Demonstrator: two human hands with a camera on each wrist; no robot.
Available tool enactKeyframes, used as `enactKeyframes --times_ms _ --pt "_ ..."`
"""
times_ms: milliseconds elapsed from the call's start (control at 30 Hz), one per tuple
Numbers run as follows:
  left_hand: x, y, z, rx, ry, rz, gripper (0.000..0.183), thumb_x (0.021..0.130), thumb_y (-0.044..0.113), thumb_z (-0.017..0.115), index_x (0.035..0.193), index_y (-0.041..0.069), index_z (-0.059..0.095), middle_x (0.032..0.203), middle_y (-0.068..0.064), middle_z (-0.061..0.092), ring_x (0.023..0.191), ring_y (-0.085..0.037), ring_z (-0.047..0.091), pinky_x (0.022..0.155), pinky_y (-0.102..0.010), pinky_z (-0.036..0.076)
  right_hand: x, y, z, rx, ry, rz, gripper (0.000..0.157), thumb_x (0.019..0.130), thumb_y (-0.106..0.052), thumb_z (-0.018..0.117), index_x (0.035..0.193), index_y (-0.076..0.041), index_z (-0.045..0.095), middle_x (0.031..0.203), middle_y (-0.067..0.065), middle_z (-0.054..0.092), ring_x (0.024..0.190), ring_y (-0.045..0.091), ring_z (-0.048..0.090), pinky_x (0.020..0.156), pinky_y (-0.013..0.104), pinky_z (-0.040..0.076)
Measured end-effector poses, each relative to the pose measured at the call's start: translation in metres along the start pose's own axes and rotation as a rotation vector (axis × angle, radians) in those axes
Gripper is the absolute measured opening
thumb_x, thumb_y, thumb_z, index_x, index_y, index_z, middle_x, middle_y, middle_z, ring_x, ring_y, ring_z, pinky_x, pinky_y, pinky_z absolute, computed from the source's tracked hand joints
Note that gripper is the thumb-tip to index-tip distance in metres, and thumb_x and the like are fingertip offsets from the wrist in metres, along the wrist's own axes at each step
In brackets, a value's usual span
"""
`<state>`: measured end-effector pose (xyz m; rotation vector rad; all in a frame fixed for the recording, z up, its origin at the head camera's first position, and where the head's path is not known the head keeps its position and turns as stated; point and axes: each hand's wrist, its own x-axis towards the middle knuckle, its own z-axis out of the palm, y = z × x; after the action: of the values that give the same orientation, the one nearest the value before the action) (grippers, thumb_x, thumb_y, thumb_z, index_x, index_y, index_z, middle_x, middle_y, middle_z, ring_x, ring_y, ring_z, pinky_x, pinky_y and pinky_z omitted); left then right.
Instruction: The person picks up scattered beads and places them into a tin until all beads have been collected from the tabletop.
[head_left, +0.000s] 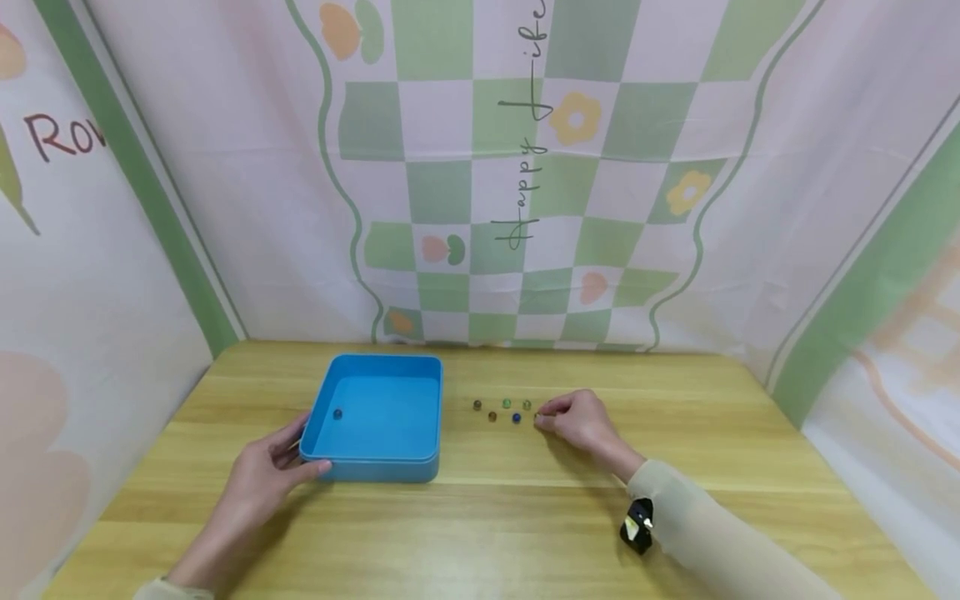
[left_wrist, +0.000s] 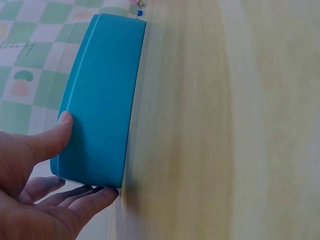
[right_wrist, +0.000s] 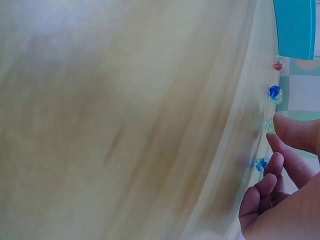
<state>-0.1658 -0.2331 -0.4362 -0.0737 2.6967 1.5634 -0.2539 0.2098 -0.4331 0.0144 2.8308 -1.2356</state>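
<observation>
A blue square box (head_left: pixel 382 471) stands on the table with one dark marble (head_left: pixel 337 413) inside, near its left wall. My left hand (head_left: pixel 258 479) grips the box's near-left corner. In the left wrist view, its thumb (left_wrist: pixel 55 137) presses the side wall and the fingers reach the bottom edge. Right of the box lie several glass marbles, among them a blue marble (head_left: pixel 517 417) and a green marble (head_left: pixel 507 403). My right hand (head_left: pixel 581 421) pinches a yellowish-green marble (right_wrist: pixel 270 125) between thumb and forefinger. Another blue marble (right_wrist: pixel 260 164) shows beside its curled fingers.
The wooden table (head_left: pixel 510 533) meets a checked green and white cloth (head_left: pixel 495 283) at its back edge. More cloth hangs at both sides. A black device with a light patch (head_left: pixel 637 527) is on the right sleeve.
</observation>
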Motion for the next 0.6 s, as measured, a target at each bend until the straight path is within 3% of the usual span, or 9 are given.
enactKeyframes --times_ms 133,333,600 --pt "0.0 0.001 0.0 0.0 -0.001 0.004 0.085 0.094 0.021 0.084 0.162 0.002 0.037 0.161 -0.029 0.037 0.137 -0.045 0.053 0.104 -0.042 0.054 0.0 -0.002 -0.001 -0.001 0.0 -0.003 0.016 0.089 -0.015 0.085 0.102 -0.007 0.083 0.109 0.013 0.078 0.099 0.026 0.069 0.091 0.048 0.057" --pt "0.0 0.001 0.0 -0.002 -0.002 0.006 0.085 0.093 0.022 0.084 0.162 0.003 0.037 0.161 -0.029 0.037 0.137 -0.045 0.053 0.104 -0.042 0.054 -0.001 -0.006 -0.003 0.02 0.0 -0.021 0.015 0.09 -0.012 0.083 0.103 -0.004 0.083 0.113 0.015 0.078 0.113 0.036 0.069 0.1 0.052 0.056" --pt "0.001 -0.001 0.0 -0.003 -0.006 0.002 0.084 0.094 0.022 0.083 0.162 0.002 0.037 0.161 -0.029 0.037 0.138 -0.046 0.052 0.104 -0.043 0.054 -0.001 -0.014 -0.003 0.041 -0.006 -0.045 0.019 0.092 -0.009 0.081 0.108 0.0 0.081 0.119 0.02 0.075 0.119 0.041 0.066 0.102 0.053 0.056"
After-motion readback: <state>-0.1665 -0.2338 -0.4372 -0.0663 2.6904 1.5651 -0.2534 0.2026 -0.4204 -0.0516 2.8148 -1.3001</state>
